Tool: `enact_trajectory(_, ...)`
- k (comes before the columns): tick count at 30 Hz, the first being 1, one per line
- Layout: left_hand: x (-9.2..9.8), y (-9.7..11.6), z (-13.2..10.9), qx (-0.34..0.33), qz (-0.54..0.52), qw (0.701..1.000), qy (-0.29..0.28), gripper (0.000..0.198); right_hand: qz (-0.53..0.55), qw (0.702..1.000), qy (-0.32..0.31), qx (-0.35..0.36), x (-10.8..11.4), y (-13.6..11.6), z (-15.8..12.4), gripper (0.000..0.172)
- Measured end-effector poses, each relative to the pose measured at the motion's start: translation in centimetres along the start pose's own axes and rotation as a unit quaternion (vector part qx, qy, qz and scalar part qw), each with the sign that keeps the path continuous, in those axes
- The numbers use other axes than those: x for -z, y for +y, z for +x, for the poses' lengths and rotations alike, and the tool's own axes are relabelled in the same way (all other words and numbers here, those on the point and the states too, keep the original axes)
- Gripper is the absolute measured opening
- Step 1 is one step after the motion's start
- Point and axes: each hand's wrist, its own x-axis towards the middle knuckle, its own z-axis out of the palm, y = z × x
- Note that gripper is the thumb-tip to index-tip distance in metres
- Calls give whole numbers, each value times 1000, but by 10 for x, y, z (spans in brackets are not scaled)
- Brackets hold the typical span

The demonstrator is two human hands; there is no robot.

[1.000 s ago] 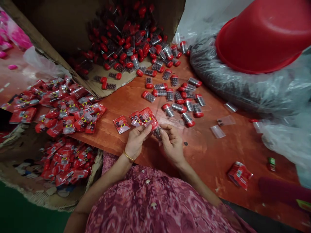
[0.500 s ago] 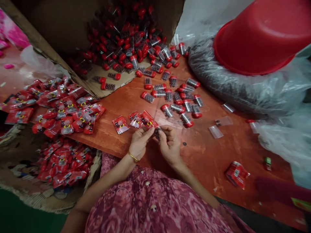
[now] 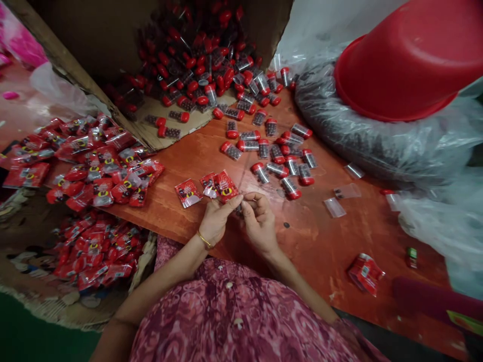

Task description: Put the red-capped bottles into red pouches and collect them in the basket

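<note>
- Closer together than a second ago, your left hand [image 3: 217, 221] and right hand [image 3: 259, 221] now meet at the fingertips.
- Both hands are clenched in a pinch on a small packet of dark beads [image 3: 238, 210], held between thumbs and fingers. Your fingers hide most of it, so you can't make out its exact form.
- That packet sits between your hands, just above the reddish wooden board [image 3: 320, 236].
- A red foil sachet [image 3: 225, 185] lies on the board just beside your left fingertips, with two smaller sachets [image 3: 208, 185] [image 3: 187, 193] in a row to its left.
- A gold bangle [image 3: 204, 240] circles your left wrist, and your lap shows a pink patterned garment [image 3: 234, 311].
- Beyond your hands, red-capped clear tubes [image 3: 267, 151] of dark beads lie scattered across the board, spilling from a tipped cardboard box [image 3: 75, 45] that holds many more.
- To your left, filled red sachets [image 3: 101, 161] lie heaped on the board, and more [image 3: 94, 256] sit in a woven basket [image 3: 147, 266] below its edge.
- To your right, a red plastic basin [image 3: 400, 65] rests tilted on a bulging clear bag of dark beads [image 3: 377, 146].
- Two small clear bags [image 3: 335, 207] [image 3: 347, 191] and a crumpled red sachet [image 3: 365, 274] lie on the board.
</note>
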Motion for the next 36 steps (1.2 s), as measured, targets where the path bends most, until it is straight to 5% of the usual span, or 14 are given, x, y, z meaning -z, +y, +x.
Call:
enact_trajectory(8,-1,6,-3,-25,12,999,22,31,3,995,-84,-58,4,0,1,31)
enact_trajectory(21,6,-5,-7,-31,122,990,-70,30,15,999,2,-33,1,0,0,28)
enact_trajectory(28,10,4,7,-80,93,992,8,34,-6,999,-39,-17,4,1,0,18)
enact_trajectory(36,8,-8,-2,-87,162,983,19,34,27,999,14,-27,-3,8,0,23)
